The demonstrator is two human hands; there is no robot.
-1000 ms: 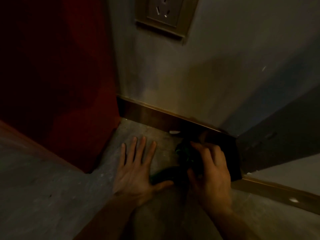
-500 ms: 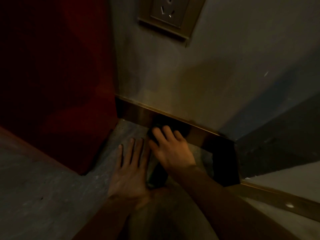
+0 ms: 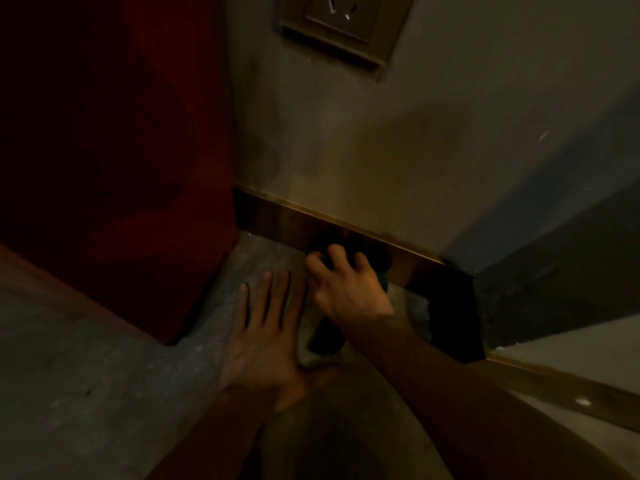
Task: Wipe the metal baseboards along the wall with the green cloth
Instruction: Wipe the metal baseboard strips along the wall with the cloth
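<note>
A shiny brass-coloured metal baseboard (image 3: 277,216) runs along the foot of the grey wall. My right hand (image 3: 346,285) presses the dark green cloth (image 3: 382,280) against the baseboard's middle, fingers curled over it. Part of the cloth trails back over the floor under my wrist. My left hand (image 3: 266,330) lies flat on the grey floor just left of the right hand, fingers spread and holding nothing. The scene is dim, so the cloth's edges are hard to make out.
A dark red panel (image 3: 138,168) stands at the left, forming a corner with the wall. A wall socket (image 3: 343,26) sits above. The wall turns at an outer corner (image 3: 464,271) on the right, where another baseboard strip (image 3: 571,393) continues.
My right hand has carried the cloth from the right end of the baseboard leftward to its middle. The left hand has stayed flat on the floor.
</note>
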